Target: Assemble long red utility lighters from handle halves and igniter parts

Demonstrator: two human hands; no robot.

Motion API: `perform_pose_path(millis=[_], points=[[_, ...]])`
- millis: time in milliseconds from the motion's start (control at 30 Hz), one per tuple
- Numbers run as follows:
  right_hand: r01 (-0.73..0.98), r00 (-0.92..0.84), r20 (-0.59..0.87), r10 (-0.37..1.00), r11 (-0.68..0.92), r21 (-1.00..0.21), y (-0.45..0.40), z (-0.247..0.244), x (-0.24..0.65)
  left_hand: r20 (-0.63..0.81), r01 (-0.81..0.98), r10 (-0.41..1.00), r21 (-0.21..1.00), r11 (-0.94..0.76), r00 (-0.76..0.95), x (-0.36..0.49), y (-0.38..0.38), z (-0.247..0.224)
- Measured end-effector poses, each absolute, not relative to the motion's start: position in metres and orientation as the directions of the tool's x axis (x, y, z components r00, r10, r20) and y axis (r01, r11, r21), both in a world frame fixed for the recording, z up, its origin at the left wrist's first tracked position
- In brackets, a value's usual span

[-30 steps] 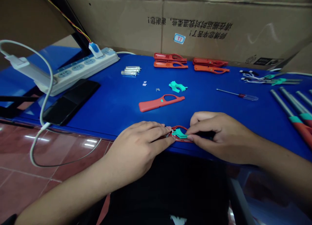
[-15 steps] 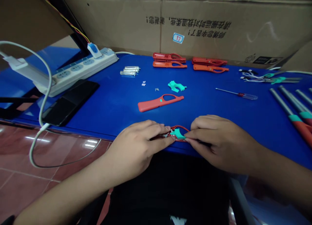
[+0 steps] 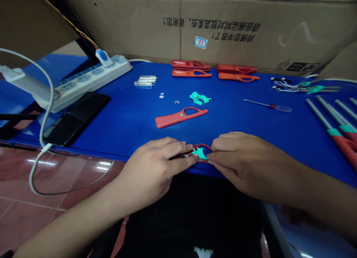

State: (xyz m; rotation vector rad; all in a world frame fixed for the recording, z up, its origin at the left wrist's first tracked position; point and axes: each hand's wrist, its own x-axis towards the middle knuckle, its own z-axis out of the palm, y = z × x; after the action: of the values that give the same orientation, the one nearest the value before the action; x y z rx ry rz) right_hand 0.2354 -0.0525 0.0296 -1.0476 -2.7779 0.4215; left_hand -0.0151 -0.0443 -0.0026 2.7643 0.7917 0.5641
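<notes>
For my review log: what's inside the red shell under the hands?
A green piece and white wire show; whatever lies beneath the left hand and right hand is covered.

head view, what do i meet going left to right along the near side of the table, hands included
Black phone-like device, left hand, small teal piece, right hand, red-handled metal rods.

Blue table [image 3: 228, 120], red casing [image 3: 170, 120], green part [image 3: 195, 97], screwdriver [image 3: 273, 107], phone [image 3: 76, 118]
</notes>
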Motion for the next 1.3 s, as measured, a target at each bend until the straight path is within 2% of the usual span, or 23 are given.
perform_pose_path(millis=[133, 200, 333, 433, 533, 667, 800, 1000, 1200, 1300], points=[[0.541, -0.767, -0.066, 0.638, 0.589, -0.600, -0.035, 0.034, 0.239, 0.317, 0.462, 0.539, 0.290, -0.838, 0.780, -0.016, -0.045, -0.003], [0.556, -0.751, -0.128, 0.648, 0.516, -0.652, -0.028, 0.036, 0.238, 0.326, 0.455, 0.533, 0.288, -0.842, 0.781, -0.016, -0.044, -0.002], [0.625, -0.704, -0.220, 0.675, 0.442, -0.644, -0.023, 0.041, 0.236, 0.339, 0.445, 0.524, 0.285, -0.849, 0.782, -0.015, -0.043, -0.002], [0.619, -0.708, -0.228, 0.668, 0.432, -0.655, -0.025, 0.042, 0.235, 0.353, 0.440, 0.524, 0.294, -0.848, 0.775, -0.016, -0.042, -0.003], [0.659, -0.644, -0.258, 0.721, 0.350, -0.666, -0.026, 0.040, 0.233, 0.357, 0.428, 0.519, 0.306, -0.850, 0.777, -0.017, -0.041, -0.004], [0.764, -0.561, -0.353, 0.749, 0.305, -0.568, -0.026, 0.040, 0.226, 0.343, 0.411, 0.513, 0.329, -0.850, 0.787, -0.018, -0.039, -0.005], [0.786, -0.554, -0.278, 0.785, 0.383, -0.485, -0.025, 0.043, 0.221, 0.355, 0.404, 0.560, 0.426, -0.810, 0.749, -0.017, -0.039, -0.005], [0.763, -0.564, -0.244, 0.789, 0.385, -0.519, -0.025, 0.043, 0.225, 0.334, 0.448, 0.645, 0.504, -0.739, 0.688, -0.013, -0.041, -0.005], [0.746, -0.573, -0.188, 0.798, 0.412, -0.524, -0.029, 0.041, 0.229, 0.490, 0.554, 0.683, 0.402, -0.729, 0.542, -0.020, -0.045, -0.002], [0.743, -0.568, -0.200, 0.798, 0.392, -0.542, -0.028, 0.039, 0.231, 0.505, 0.569, 0.687, 0.393, -0.722, 0.522, -0.027, -0.047, -0.003]])
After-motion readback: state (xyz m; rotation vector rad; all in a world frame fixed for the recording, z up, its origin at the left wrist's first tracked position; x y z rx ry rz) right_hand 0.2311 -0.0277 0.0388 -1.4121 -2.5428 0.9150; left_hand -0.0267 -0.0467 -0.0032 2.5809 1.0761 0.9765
